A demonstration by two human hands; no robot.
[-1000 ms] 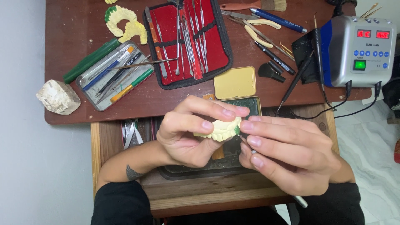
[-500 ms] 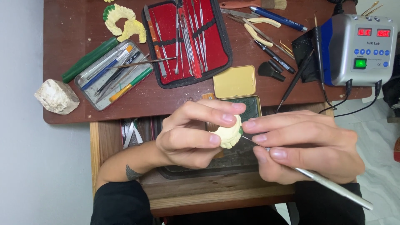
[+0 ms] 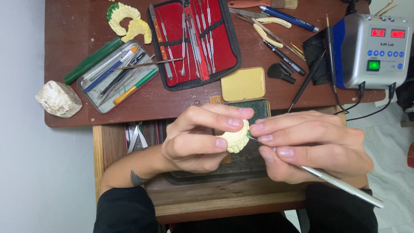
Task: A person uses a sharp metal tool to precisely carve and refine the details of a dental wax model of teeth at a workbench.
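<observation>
Two bare hands are working close together over an open drawer in front of a brown table (image 3: 142,105). Left hand (image 3: 196,138) is pinching a pale yellow dental cast (image 3: 235,138) between thumb and curled fingers, holding it just above a dark tray. Right hand (image 3: 312,144) is gripping a slim metal carving tool (image 3: 340,183) pen-style, fingers closed round the shaft; its fine tip is meeting the cast's right edge, apparently touching, though the contact spot is too small to confirm. Handle is trailing out toward the lower right. Beyond the hands, on the table: an open yellow tin (image 3: 243,84), a red instrument case (image 3: 192,41) full of steel tools, a grey tray of brushes (image 3: 114,77), a white plaster lump (image 3: 58,99), two more yellow casts (image 3: 129,21), and a silver control unit (image 3: 373,49) showing red digits.
</observation>
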